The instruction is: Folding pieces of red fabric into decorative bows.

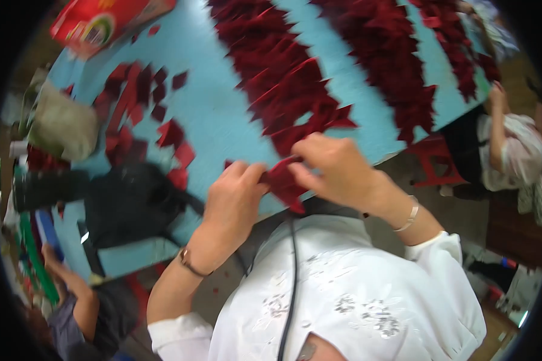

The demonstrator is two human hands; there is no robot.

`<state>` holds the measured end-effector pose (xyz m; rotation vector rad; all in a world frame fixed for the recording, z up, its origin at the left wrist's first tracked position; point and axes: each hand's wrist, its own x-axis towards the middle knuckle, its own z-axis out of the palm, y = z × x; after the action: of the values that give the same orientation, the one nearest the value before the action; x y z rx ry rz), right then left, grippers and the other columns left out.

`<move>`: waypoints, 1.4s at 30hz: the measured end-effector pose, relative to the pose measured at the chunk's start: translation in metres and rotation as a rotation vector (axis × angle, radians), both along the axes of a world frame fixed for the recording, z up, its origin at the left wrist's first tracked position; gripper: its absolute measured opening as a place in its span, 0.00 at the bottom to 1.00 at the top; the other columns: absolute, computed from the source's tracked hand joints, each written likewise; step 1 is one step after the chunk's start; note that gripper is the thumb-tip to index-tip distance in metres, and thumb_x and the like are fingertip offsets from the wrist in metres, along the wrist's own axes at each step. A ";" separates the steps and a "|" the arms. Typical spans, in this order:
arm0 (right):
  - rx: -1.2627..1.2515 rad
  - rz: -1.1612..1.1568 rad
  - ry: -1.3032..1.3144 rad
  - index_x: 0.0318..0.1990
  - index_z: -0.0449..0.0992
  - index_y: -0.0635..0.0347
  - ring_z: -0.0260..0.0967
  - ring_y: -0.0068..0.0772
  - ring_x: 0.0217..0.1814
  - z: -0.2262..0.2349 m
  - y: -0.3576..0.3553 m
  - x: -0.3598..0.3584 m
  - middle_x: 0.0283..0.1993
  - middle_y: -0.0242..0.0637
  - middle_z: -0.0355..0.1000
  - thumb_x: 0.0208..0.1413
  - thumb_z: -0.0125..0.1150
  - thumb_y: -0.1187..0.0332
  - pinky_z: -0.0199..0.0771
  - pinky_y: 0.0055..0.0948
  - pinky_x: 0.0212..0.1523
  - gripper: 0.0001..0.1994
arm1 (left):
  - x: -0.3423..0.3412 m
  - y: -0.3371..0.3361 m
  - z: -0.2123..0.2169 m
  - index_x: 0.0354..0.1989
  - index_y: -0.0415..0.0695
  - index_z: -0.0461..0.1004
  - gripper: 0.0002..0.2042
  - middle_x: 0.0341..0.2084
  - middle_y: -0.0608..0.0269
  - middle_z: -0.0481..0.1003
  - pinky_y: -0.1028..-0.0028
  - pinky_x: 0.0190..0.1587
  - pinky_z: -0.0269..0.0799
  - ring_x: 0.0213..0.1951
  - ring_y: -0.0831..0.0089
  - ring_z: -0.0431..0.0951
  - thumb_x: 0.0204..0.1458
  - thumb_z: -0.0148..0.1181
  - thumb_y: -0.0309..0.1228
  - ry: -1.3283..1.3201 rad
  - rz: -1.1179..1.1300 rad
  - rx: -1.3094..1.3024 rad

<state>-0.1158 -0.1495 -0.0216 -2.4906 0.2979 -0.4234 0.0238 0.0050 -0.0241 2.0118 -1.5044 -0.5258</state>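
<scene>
A small dark red cloth piece (288, 185) is hanging between two bare hands at the near edge of a light blue worktop (214, 108), just in front of the wearer's body. The left hand (235, 189) is pinching its left side between thumb and fingers; the right hand (334, 165) is pinching its upper right, so both grips are closed on the cloth.

Directly beyond the hands, a long band of overlapping, pointed dark red cloth (271, 72) is stretching away across the worktop. Whether it is joined to the held piece is hard to tell. To its right, a second band (385, 60) and a narrower third band (451, 48) are lying roughly alongside, apart from it.

To the left, loose red cloth pieces (126, 96) are lying scattered. Nearer, a black bag (132, 201) with straps is resting beside a dark cylindrical container (48, 189). A beige cloth bag (63, 126) is sitting at the left edge, and a shiny red package (111, 21) is lying at the far left.

The wearer is wearing a white blouse (343, 277) with floral decoration, a silvery bracelet (409, 215) on the right wrist and a dark bracelet (191, 263) on the left. Other people are showing at lower left (84, 304) and right (512, 147), the latter near a red stool (433, 159).
</scene>
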 end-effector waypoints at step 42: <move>-0.094 -0.236 -0.190 0.29 0.72 0.65 0.70 0.43 0.27 0.024 -0.019 -0.043 0.26 0.43 0.70 0.47 0.60 0.74 0.70 0.33 0.26 0.04 | 0.008 0.009 0.005 0.40 0.38 0.71 0.12 0.28 0.47 0.72 0.58 0.34 0.68 0.32 0.47 0.72 0.45 0.58 0.23 0.037 -0.040 -0.064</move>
<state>-0.1588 -0.1685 0.0023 -2.4909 0.5072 -0.7816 0.0319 0.0141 -0.0193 1.9166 -1.5230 -0.5217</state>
